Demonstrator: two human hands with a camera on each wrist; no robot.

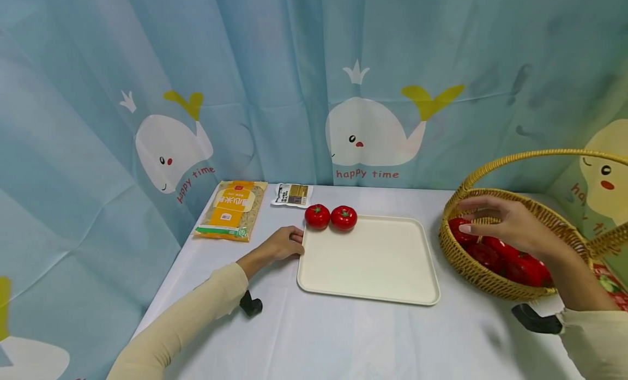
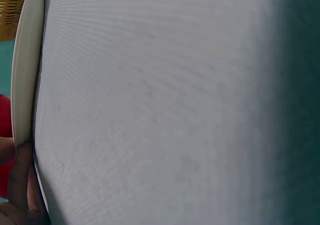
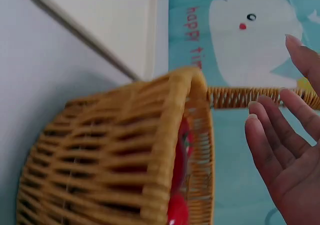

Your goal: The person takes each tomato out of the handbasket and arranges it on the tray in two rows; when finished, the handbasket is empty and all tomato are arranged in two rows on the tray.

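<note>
My left hand [image 1: 282, 243] holds the left rim of a cream rectangular tray [image 1: 368, 265]. Thumb and fingers pinch that rim [image 2: 26, 80] in the left wrist view. Two shiny red tomatoes, one [image 1: 317, 217] left of the other [image 1: 344, 218], sit side by side at the tray's far left corner. On the right, my right hand [image 1: 520, 230] is over a woven basket [image 1: 453, 254], its fingers apart and nothing between them. Inside the basket lie several red tomatoes [image 1: 483, 255], partly hidden by the hand. The right wrist view shows the relaxed fingers [image 3: 260, 135] beside the basket handle [image 3: 235, 98].
A bag of grain [image 1: 230, 211] with an orange label lies at the back left, with a small white packet [image 1: 293, 195] beside it. The basket's tall handle [image 1: 535, 152] arches over its opening. Behind the table hangs a blue curtain [image 1: 275, 96]. A red printed package [image 1: 613, 287] shows at far right.
</note>
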